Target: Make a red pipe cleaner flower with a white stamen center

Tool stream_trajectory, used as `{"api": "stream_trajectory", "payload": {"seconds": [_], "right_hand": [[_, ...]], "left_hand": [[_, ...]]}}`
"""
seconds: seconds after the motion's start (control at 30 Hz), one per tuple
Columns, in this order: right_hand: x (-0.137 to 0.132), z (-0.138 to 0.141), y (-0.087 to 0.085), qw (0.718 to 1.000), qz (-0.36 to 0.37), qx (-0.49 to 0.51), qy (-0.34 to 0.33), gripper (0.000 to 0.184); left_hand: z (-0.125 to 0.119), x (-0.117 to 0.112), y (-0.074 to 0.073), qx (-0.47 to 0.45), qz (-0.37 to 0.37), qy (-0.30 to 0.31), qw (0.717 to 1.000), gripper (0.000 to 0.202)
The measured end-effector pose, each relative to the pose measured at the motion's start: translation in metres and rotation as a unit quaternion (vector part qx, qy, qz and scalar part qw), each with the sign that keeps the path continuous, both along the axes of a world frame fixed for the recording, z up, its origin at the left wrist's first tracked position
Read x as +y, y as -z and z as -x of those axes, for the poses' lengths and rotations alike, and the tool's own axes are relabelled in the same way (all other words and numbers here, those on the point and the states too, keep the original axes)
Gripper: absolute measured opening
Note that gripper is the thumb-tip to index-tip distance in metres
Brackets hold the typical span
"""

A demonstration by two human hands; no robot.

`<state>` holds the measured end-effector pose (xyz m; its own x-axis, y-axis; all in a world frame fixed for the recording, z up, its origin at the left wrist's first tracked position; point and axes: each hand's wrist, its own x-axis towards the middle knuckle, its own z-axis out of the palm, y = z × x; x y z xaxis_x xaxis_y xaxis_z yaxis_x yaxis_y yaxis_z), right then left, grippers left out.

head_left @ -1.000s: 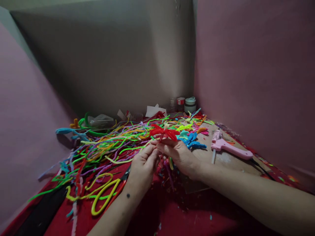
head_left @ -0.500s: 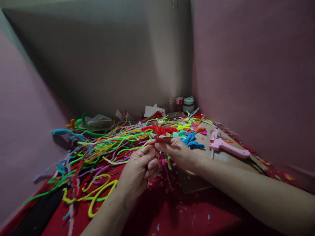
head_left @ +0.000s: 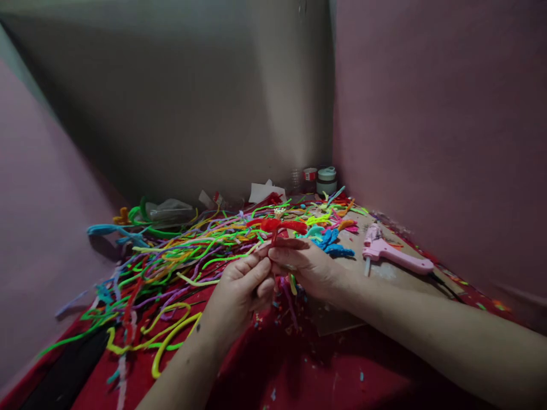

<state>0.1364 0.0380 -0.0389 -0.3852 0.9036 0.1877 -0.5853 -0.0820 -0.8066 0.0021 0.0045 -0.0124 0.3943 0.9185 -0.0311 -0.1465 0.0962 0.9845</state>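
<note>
Between my hands is a red pipe-cleaner flower point(head_left: 276, 225) with pale stamens point(head_left: 279, 212) at its top and red petals spread to both sides. My left hand point(head_left: 250, 279) is closed, its thumb and forefinger pinching the thin red stem below the petals. My right hand point(head_left: 301, 262) pinches the same stem just above, thumb against fingers, touching the left fingertips. The lower stem is mostly hidden by the fingers. Behind and left of the hands lies a tangled heap of coloured pipe cleaners point(head_left: 179, 242).
On a cardboard sheet point(head_left: 397, 278) at right rests a pink glue gun point(head_left: 395, 254), nozzle down. Blue pipe-cleaner pieces point(head_left: 333, 245) lie beside my right hand. A lidded cup point(head_left: 327, 181) and white paper point(head_left: 267, 192) stand at the back. Scraps dot the red cloth point(head_left: 316, 370); pink walls flank it.
The flower has turned slightly between my fingers, so its petals show at a different angle. Both hands keep their pinch in nearly the same place.
</note>
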Motion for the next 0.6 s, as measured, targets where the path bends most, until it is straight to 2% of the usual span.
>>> {"api": "stream_trajectory", "payload": {"seconds": [0.07, 0.1, 0.2, 0.27, 0.33, 0.4, 0.5, 0.6], "right_hand": [[-0.001, 0.000, 0.001, 1.000, 0.005, -0.005, 0.019, 0.015], [-0.001, 0.000, 0.001, 1.000, 0.005, -0.005, 0.028, 0.015], [-0.002, 0.001, 0.004, 0.999, -0.007, 0.002, 0.050, 0.011], [-0.002, 0.002, 0.006, 0.998, -0.018, 0.002, 0.060, 0.009], [-0.002, 0.003, 0.007, 0.998, -0.019, -0.006, 0.067, 0.009], [-0.001, 0.004, 0.007, 0.996, -0.026, -0.015, 0.080, 0.009], [-0.002, 0.003, 0.004, 0.994, -0.064, -0.034, 0.088, 0.012], [-0.004, 0.002, 0.002, 0.992, -0.093, -0.055, 0.066, 0.017]], "left_hand": [[-0.002, -0.001, 0.002, 0.100, -0.105, -0.067, 0.987, 0.017], [-0.003, -0.001, 0.004, 0.157, -0.171, -0.103, 0.967, 0.015], [-0.002, -0.001, 0.012, 0.301, -0.350, -0.181, 0.868, 0.012], [-0.001, 0.000, 0.016, 0.356, -0.414, -0.198, 0.814, 0.012], [0.001, 0.001, 0.019, 0.381, -0.438, -0.204, 0.788, 0.014], [0.002, 0.002, 0.020, 0.376, -0.429, -0.206, 0.795, 0.016], [0.000, 0.003, 0.017, 0.326, -0.358, -0.204, 0.850, 0.017], [-0.002, 0.002, 0.011, 0.249, -0.278, -0.196, 0.907, 0.013]]}}
